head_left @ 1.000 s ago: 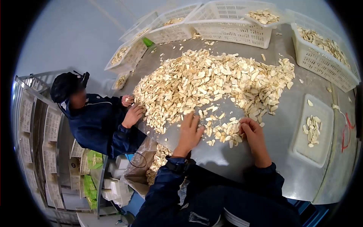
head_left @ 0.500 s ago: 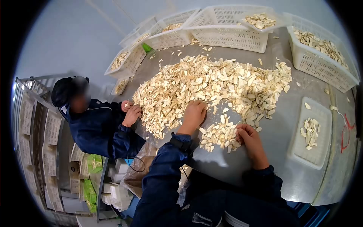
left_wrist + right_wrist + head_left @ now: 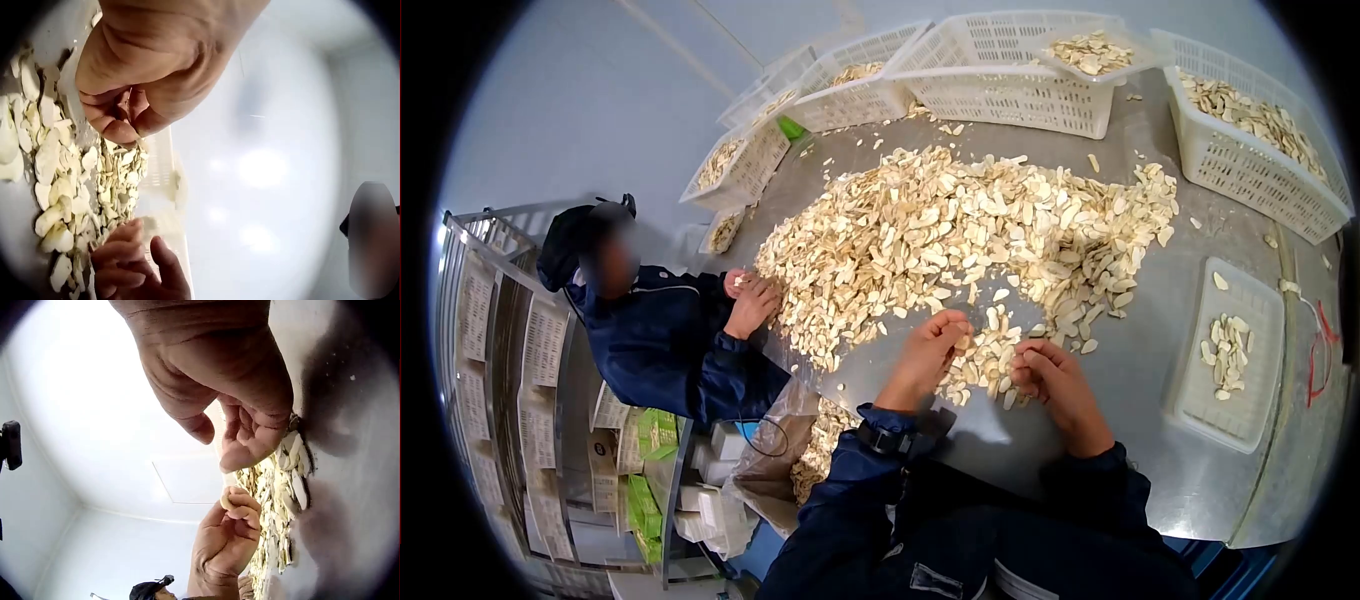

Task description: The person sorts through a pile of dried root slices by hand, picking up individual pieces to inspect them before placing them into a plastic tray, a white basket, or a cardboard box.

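Left hand (image 3: 925, 360) pinches a pale slice (image 3: 226, 500) by a small heap (image 3: 992, 365)

A grey metal counter (image 3: 1138, 365) fills the middle of the scene. At its left side another person (image 3: 645, 345) in dark clothing has both hands at the edge of a large heap (image 3: 910, 225) of pale slices, which spreads over the far half. White baskets (image 3: 1020, 100) line the far edge, several visibly holding slices, and a further basket (image 3: 1250, 170) with slices stands at the far right. On the right lies a shallow white tray (image 3: 1238, 425) with a few slices grouped in it. An open plastic bag (image 3: 762, 475) of slices is at the near left.

The small heap lies on the near side of the large one, between the left hand and the right hand (image 3: 1065, 395). The right hand is at its right edge, fingers loosely bent, thumb apart from them, with nothing visibly pinched. The pale slice sits between the left thumb and fingertips
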The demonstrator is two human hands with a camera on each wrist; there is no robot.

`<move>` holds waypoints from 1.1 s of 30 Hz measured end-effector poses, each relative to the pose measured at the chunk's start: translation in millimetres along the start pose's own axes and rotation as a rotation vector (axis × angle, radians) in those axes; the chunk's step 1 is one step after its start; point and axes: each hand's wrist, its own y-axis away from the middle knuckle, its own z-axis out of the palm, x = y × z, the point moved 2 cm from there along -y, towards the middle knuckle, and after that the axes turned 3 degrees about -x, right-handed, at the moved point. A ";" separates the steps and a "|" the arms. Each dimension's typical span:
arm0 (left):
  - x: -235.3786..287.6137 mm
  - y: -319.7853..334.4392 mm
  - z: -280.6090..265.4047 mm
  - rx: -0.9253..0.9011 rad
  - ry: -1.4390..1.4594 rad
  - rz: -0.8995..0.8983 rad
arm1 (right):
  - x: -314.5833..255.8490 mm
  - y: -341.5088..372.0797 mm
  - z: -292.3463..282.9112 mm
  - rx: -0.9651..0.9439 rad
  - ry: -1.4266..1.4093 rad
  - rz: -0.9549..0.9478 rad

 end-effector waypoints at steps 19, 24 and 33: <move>-5.5 7.6 -15.5 0.197 -0.826 0.383 | -13.3 3.1 -10.0 0.497 0.685 -0.503; -7.2 12.8 -23.7 0.251 -0.835 0.437 | 14.0 -4.0 -11.2 0.171 0.623 -0.365; -5.8 10.2 -3.5 0.092 -1.188 0.621 | -9.6 -4.3 -21.4 0.418 0.189 -0.451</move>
